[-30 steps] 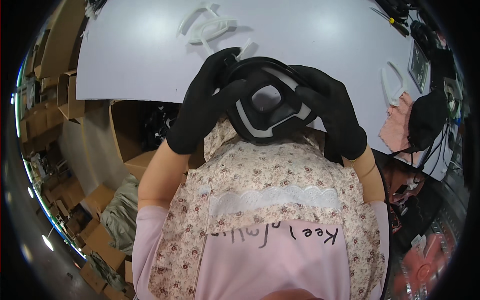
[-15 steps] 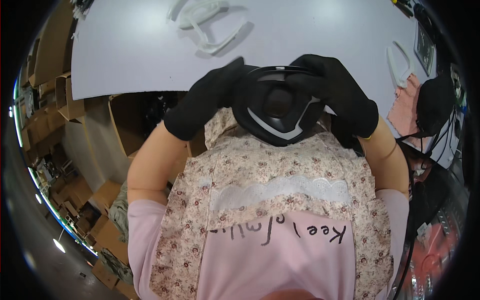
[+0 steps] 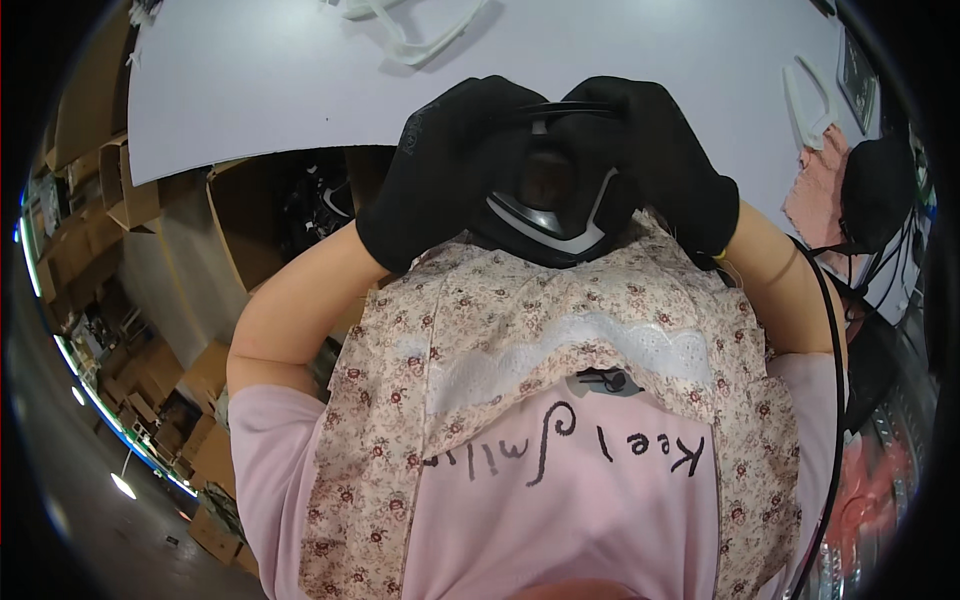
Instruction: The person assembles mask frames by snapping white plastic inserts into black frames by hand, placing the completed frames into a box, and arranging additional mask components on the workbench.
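Floral cloth of your apron (image 3: 560,330) fills the near view over the pink shirt, and just above its top edge both of your black-gloved hands close around one thing: a rounded black housing (image 3: 545,205) with a curved silver band across its lower front. It sits in the air between chest and tabletop, touching no surface.

Your left hand (image 3: 440,190) wraps the housing's left flank, fingers curled over the top, so that grip is closed on the housing. Your right hand (image 3: 665,165) does the same on the right flank, its fingertips meeting a thin dark strip that runs along the upper rim; this grip too is closed on the housing. What lies under the palms is hidden.

To do this well, I judge you should keep both wrists level so the part does not tilt, and press evenly from both sides instead of squeezing with one hand. Keep your fingertips on the rim and off the glossy dark centre, which looks likely to smudge. Bring the piece nearer the tabletop if you need steadiness.

Beyond your hands the white tabletop (image 3: 250,80) carries white plastic frames (image 3: 400,30) at its far edge and another white frame (image 3: 810,100) to the right. Cardboard boxes (image 3: 120,180) stand on the floor at the left.
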The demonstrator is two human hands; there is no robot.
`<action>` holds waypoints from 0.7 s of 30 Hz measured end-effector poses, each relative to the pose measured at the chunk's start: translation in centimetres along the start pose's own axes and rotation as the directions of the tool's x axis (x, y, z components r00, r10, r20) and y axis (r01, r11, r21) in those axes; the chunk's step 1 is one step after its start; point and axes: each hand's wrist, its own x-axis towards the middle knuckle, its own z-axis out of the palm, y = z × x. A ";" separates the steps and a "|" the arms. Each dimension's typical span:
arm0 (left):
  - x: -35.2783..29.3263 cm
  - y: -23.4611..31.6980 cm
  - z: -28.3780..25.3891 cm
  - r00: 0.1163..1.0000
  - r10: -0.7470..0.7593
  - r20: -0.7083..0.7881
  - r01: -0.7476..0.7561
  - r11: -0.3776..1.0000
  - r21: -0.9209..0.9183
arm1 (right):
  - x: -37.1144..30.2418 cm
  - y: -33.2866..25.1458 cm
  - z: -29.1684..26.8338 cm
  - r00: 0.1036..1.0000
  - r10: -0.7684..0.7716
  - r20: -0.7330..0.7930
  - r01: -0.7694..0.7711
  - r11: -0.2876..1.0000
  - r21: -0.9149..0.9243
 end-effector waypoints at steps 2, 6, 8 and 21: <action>0.4 -0.6 -0.4 0.999 -0.030 0.018 0.031 0.999 -0.026 | 0.5 -0.7 -0.2 0.991 0.132 0.033 -0.135 0.983 0.124; 0.5 0.1 -1.8 0.980 -0.173 0.099 0.197 0.908 -0.370 | 0.6 -1.1 0.0 0.993 0.108 -0.039 -0.082 0.908 0.411; -0.4 0.4 -2.8 0.966 -0.223 0.132 0.255 0.907 -0.334 | 0.3 -0.8 0.3 0.992 0.112 -0.049 -0.089 0.938 0.335; -2.6 -2.2 -3.6 0.775 -0.601 0.198 0.566 0.519 -0.641 | 1.3 -2.2 1.6 0.985 0.172 -0.023 -0.156 0.938 0.310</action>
